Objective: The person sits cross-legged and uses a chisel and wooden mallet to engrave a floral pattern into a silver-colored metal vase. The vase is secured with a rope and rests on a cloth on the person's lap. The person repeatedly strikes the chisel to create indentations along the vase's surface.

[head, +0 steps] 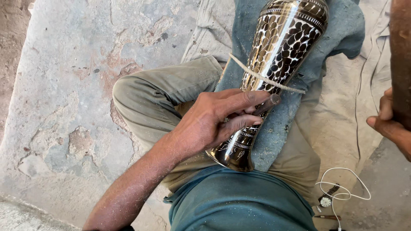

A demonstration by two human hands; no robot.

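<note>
The vase point(274, 64) lay across a cloth point(278, 128) on the person's lap, a cord point(257, 75) looped over its middle. The left hand point(209, 119) rested on its narrow end, holding a punch point(265, 105) against it. The right hand point(391, 124) stayed well apart at the right, a white cable point(342, 188) and a wristwatch point(327, 199) on the floor point(64, 85) below it.

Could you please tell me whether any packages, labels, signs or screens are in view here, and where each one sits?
No packages, labels, signs or screens are in view.
Nearest thing to a display: a small wristwatch with a round pale face, lying on the ground at lower right beside a looped white cable.
</note>
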